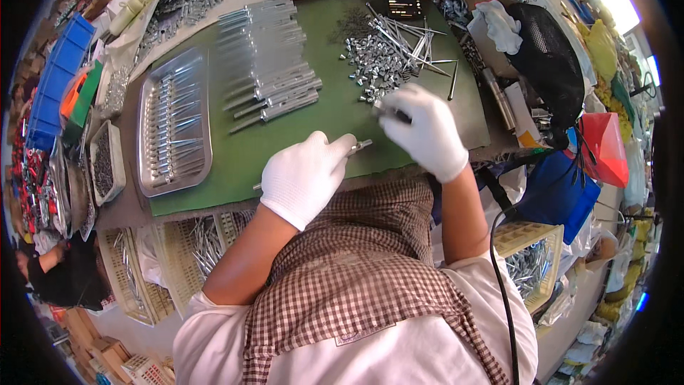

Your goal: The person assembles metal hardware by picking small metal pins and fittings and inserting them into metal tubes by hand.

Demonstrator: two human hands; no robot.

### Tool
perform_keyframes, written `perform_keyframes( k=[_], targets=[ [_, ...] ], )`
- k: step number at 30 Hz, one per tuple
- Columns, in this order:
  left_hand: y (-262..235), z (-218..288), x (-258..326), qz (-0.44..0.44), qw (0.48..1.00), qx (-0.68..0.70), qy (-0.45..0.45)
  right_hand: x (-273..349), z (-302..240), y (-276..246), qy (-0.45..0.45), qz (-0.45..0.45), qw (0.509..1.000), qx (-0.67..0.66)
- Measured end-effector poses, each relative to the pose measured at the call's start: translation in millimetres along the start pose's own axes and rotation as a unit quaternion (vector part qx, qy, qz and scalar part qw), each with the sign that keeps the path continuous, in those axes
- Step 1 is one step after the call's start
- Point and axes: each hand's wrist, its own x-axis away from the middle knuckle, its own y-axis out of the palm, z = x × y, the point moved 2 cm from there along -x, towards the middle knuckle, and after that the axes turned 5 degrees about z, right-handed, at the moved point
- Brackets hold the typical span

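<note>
- Because the right hand [422, 130] is smeared by motion, its white glove reads only as a soft shape; the fingers curl narrowly around a small dark-and-silver piece [391, 110] at the fingertips, but what kind of part this is cannot be made out.
- Most of the thin metal rod [356, 147] is buried inside the left hand [305, 175]: only a short bright end shows just past the fingertips, and a tiny stub pokes out at the heel of the palm.
- That rod's long axis runs on a slant, from the lower-left stub up toward the right, its exposed tip pointing at the right hand, close to it yet not touching.
- The left fingers are folded tight around the rod, thumb side hidden under the glove.
- Beyond the right fingertips lies a heap of small silver sleeves [374, 64] mixed with loose pins [413, 39] on the green mat [242, 153].
- Further out from the left fingers, finished rods [274, 93] lie in a row, and a metal tray [173, 122] holds more.
- Fisheye bending warps the mat's edges, and the bins at the rim are too small to read.
</note>
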Motion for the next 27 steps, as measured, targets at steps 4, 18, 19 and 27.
perform_keyframes(
  k=[4,18,19,27],
  targets=[
    [1.7,-0.3,-2.5,0.003,1.000,0.006,0.002,25.2,-13.8,13.1,0.017,-0.043,0.995,-0.087],
    [-0.2,0.1,1.7,0.001,1.000,0.029,-0.005,49.7,-24.1,35.3,-0.089,0.086,0.992,0.028],
    [0.5,-0.4,1.4,0.001,1.000,0.026,-0.006,50.4,-23.6,35.6,-0.088,0.087,0.992,0.028],
    [2.6,-0.3,1.7,0.023,1.000,0.019,0.002,37.1,-3.3,13.7,0.010,0.150,0.987,0.059]
  ],
)
